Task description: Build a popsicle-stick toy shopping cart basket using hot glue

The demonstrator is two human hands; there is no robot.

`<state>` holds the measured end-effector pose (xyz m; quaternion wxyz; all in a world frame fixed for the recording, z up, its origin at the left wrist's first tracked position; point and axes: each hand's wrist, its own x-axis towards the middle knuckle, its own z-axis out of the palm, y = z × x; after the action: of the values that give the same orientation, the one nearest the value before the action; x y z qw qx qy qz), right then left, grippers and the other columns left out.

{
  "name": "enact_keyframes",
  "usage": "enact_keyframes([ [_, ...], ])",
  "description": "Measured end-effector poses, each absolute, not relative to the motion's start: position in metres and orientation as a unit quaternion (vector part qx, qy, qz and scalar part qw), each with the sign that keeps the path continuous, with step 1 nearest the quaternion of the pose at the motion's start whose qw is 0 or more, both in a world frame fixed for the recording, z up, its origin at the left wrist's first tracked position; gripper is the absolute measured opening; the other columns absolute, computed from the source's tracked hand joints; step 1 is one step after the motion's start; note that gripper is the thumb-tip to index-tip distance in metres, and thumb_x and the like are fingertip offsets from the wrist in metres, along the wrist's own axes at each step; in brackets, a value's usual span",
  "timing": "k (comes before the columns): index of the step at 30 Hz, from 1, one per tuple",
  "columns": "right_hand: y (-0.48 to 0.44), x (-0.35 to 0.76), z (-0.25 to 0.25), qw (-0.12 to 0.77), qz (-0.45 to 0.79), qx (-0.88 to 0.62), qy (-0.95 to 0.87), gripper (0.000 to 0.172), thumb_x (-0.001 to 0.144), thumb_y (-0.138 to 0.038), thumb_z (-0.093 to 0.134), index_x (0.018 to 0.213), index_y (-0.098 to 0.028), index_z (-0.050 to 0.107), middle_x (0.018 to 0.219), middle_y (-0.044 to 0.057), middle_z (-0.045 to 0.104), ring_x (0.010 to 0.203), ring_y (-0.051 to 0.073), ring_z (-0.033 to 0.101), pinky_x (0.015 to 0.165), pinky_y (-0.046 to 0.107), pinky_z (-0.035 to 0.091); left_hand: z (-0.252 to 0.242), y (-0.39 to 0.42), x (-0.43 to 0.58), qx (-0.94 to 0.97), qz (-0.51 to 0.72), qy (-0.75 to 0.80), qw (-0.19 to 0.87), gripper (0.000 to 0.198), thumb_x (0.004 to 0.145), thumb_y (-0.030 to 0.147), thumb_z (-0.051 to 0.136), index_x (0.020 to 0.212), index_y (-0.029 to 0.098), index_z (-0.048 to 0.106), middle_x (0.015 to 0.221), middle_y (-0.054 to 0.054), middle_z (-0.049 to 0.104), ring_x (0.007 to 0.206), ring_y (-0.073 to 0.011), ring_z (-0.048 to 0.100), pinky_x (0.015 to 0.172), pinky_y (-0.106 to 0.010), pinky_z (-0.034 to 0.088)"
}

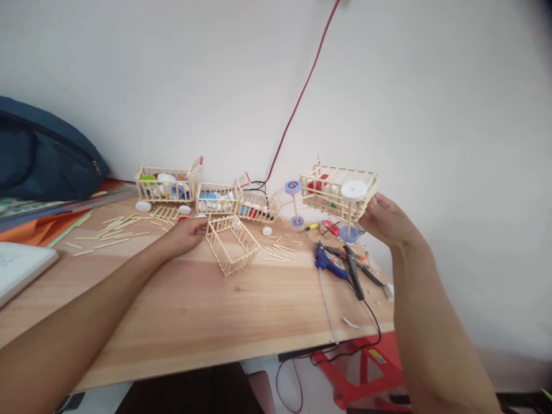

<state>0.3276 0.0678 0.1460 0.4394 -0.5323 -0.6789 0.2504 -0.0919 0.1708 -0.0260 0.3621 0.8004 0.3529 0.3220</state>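
Right hand (pixel 386 221): fingers pinch end of wheeled stick cart (pixel 338 184), raised above and right of open stick frame (pixel 233 265); fingertips partly hidden. Left hand (pixel 187 236): fingers at frame's left corner, grip or mere touch unclear. Best handling, by judgement: light, even hold, wheels (pixel 353 191) untouched. Right forearm (pixel 425 322) steep, far right of frame; left forearm (pixel 116 287) low, slanted toward frame. Blue glue gun (pixel 330 263) right of frame.

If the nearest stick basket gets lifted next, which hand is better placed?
Likely the left hand: it is at one corner of the stick basket, while the right hand holds up a wheeled cart.
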Motion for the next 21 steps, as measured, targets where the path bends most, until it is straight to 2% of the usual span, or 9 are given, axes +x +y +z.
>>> enact_keyframes([
  [5,0.066,0.33,0.147,0.419,0.264,-0.549,-0.673,0.045,0.075,-0.069,0.063,0.101,-0.032,0.065,0.114,0.004,0.071,0.107,0.028,0.066,0.085,0.045,0.056,-0.024,0.17,-0.092,0.802,0.321,0.351,0.363,0.051,0.061,0.019,0.046,0.108,0.016,0.068,0.099,-0.007,0.075,0.102,-0.0273,0.067,0.098,-0.039,0.049],
  [12,0.063,0.336,0.144,0.416,0.282,-0.559,-0.66,0.037,0.077,-0.062,0.067,0.097,-0.031,0.067,0.102,0.003,0.072,0.098,0.025,0.068,0.093,0.044,0.053,-0.027,0.171,-0.092,0.804,0.325,0.354,0.35,0.052,0.063,0.021,0.046,0.111,0.018,0.067,0.1,-0.006,0.074,0.102,-0.027,0.067,0.099,-0.039,0.048],
  [21,0.069,0.348,0.129,0.295,0.191,-0.604,-0.715,0.043,0.087,-0.061,0.055,0.105,-0.023,0.067,0.102,0.004,0.071,0.093,0.021,0.066,0.082,0.033,0.053,-0.024,0.169,-0.091,0.796,0.323,0.354,0.37,0.052,0.064,0.023,0.048,0.113,0.017,0.066,0.103,-0.006,0.074,0.106,-0.0281,0.066,0.101,-0.04,0.047],
])
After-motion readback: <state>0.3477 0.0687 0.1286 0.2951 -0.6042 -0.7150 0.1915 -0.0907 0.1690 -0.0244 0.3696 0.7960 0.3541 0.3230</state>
